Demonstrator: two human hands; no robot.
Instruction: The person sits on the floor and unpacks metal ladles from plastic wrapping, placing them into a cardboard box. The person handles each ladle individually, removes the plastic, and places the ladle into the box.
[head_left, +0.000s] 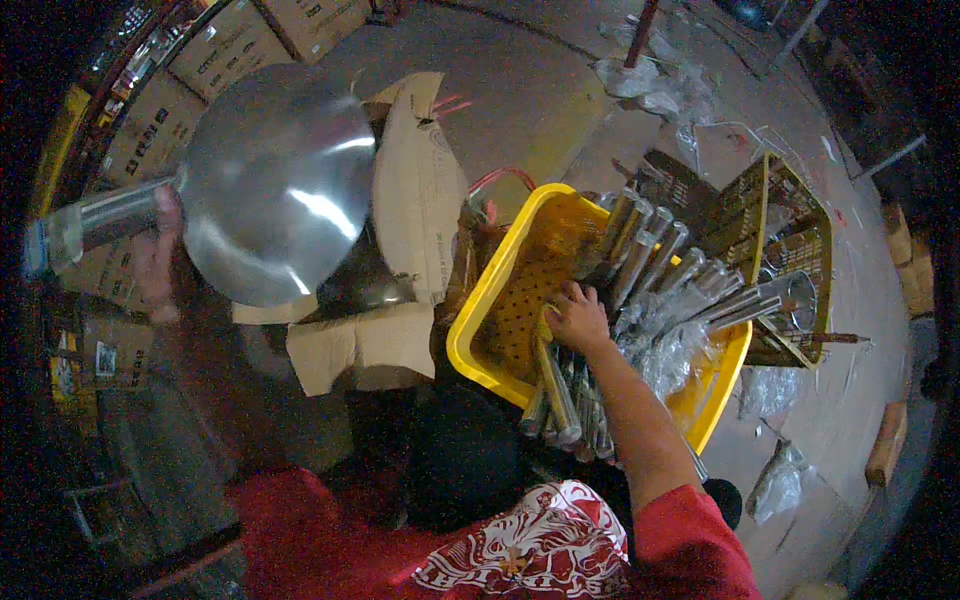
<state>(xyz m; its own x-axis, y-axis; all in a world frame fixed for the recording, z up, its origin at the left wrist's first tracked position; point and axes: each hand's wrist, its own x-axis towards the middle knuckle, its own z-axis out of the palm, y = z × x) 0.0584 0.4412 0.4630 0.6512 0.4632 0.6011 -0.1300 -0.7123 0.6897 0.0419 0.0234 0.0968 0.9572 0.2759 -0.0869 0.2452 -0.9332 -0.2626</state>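
Note:
A large shiny metal wok (285, 190), its rounded face toward me, is raised at the left over an open cardboard box (420, 200). My left hand (160, 255), slightly blurred, is closed at the wok's tubular handle, close to where it joins the bowl. Clear plastic wraps the handle's outer end. At the right stands a yellow plastic basket (490, 365) holding several metal tube handles (650, 250), some in clear plastic. My right hand (578, 318) reaches into it, fingers curled round the upper end of one metal tube handle (556, 395).
Behind the basket at the right lies a dark yellowish crate (765, 210) on its side. Printed cartons (150, 130) are stacked along the far left. Crumpled plastic wrap (780, 485) litters the floor. A wooden block (885, 445) lies at the far right.

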